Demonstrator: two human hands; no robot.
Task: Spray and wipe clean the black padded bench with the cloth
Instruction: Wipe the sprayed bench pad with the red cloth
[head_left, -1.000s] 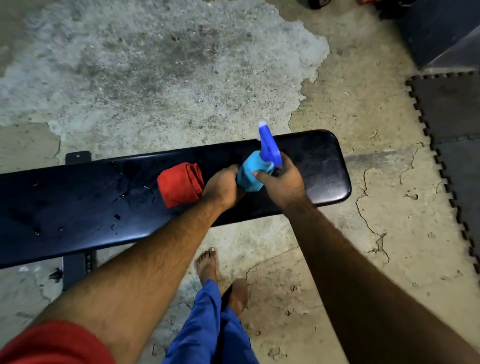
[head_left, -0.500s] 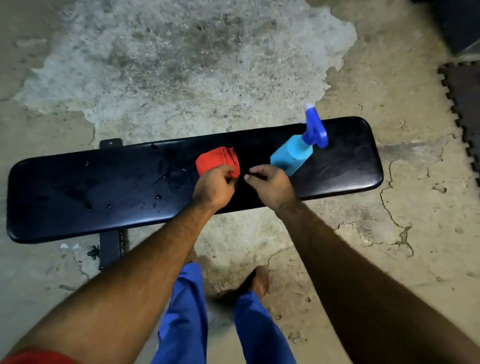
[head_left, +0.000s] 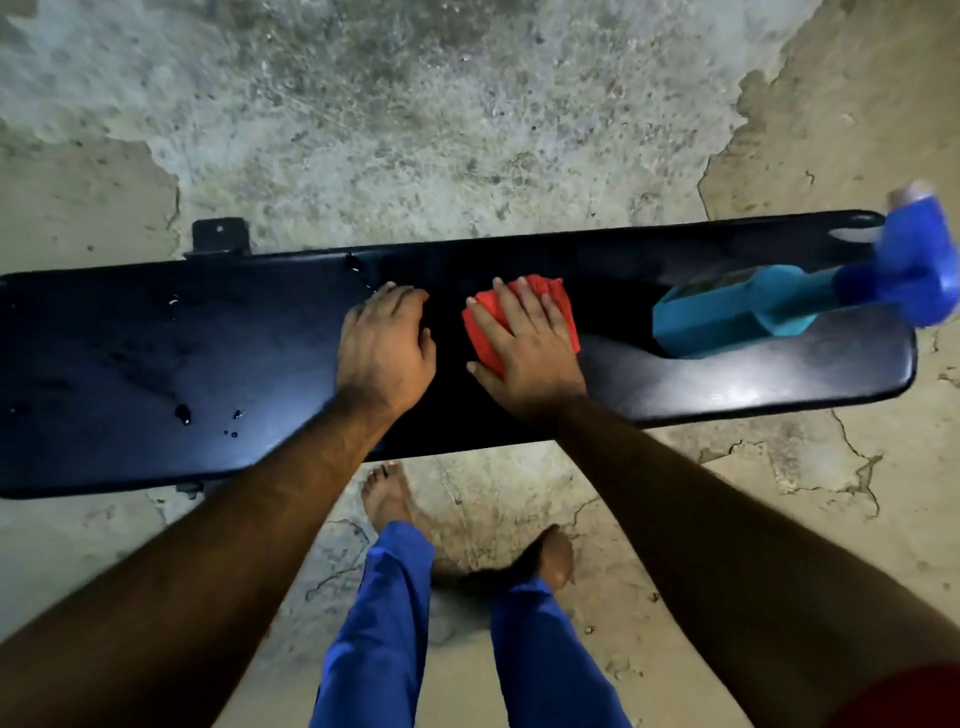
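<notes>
The black padded bench (head_left: 156, 364) runs across the middle of the view, with wet droplets on its left half. A folded red cloth (head_left: 480, 325) lies on its centre, and my right hand (head_left: 524, 343) presses flat on top of it with fingers spread. My left hand (head_left: 384, 348) rests palm down on the bare pad just left of the cloth, holding nothing. A blue spray bottle (head_left: 753, 306) stands on the right end of the bench, apart from both hands.
Cracked, patchy concrete floor (head_left: 467, 104) surrounds the bench. A black metal bench foot (head_left: 221, 236) sticks out behind the pad at left. My bare feet and blue trouser legs (head_left: 384, 613) stand right in front of the bench.
My right hand let go of the spray bottle, left standing on the bench's right end, and moved onto the red cloth. My left hand shifted off the cloth onto the bare pad.
</notes>
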